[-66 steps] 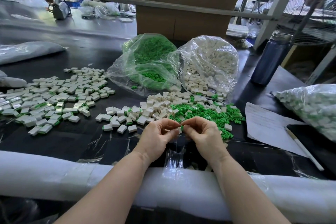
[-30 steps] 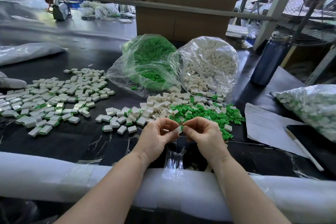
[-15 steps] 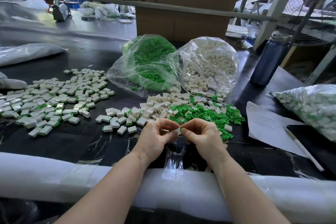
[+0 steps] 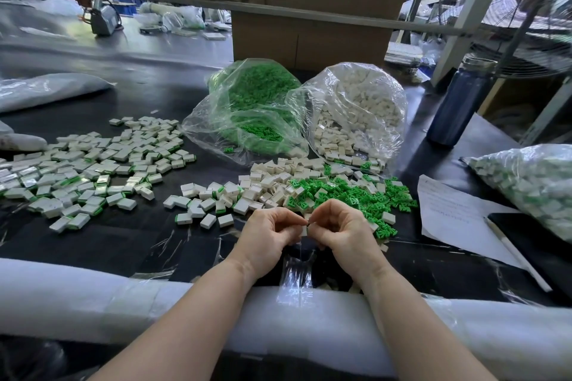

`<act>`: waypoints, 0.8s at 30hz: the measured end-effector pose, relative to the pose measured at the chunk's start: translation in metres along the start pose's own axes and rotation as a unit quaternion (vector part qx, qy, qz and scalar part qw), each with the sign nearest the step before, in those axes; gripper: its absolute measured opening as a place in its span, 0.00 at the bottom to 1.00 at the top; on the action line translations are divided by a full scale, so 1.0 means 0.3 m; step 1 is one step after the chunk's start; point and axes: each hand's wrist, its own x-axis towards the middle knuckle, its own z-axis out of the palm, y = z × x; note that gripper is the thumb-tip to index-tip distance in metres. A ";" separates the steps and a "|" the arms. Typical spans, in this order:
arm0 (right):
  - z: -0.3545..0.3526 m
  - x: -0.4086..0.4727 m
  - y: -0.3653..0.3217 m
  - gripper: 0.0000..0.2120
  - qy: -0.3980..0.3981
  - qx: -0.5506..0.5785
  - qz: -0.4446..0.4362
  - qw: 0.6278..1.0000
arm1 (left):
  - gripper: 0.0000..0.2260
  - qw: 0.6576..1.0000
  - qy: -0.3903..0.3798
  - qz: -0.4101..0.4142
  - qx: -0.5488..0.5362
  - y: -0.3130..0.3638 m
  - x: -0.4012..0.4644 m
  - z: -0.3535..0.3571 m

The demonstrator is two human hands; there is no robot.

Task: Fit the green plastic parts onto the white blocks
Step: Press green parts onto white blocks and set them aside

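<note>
- Fingers (image 4: 301,220): tips of both hands curled and meeting, pinching one small white block (image 4: 304,231) between them; any green part on it is too hidden to tell.
- Left hand (image 4: 268,237) and right hand (image 4: 342,233): side by side above the near edge of the black table (image 4: 117,238).
- Loose green parts (image 4: 346,192): heap just beyond the right hand.
- Loose white blocks (image 4: 263,182): heap beyond the left hand, touching the green heap.
- Blocks with green edges (image 4: 89,170): spread at far left.
- Two clear bags behind: green parts (image 4: 253,102), white blocks (image 4: 362,105).
- Blue bottle (image 4: 458,102), paper (image 4: 448,210): at right.
</note>
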 end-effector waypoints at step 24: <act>-0.002 0.006 0.014 0.03 0.023 0.057 0.029 0.998 | 0.07 1.000 0.008 0.007 0.021 -0.017 0.007 0.003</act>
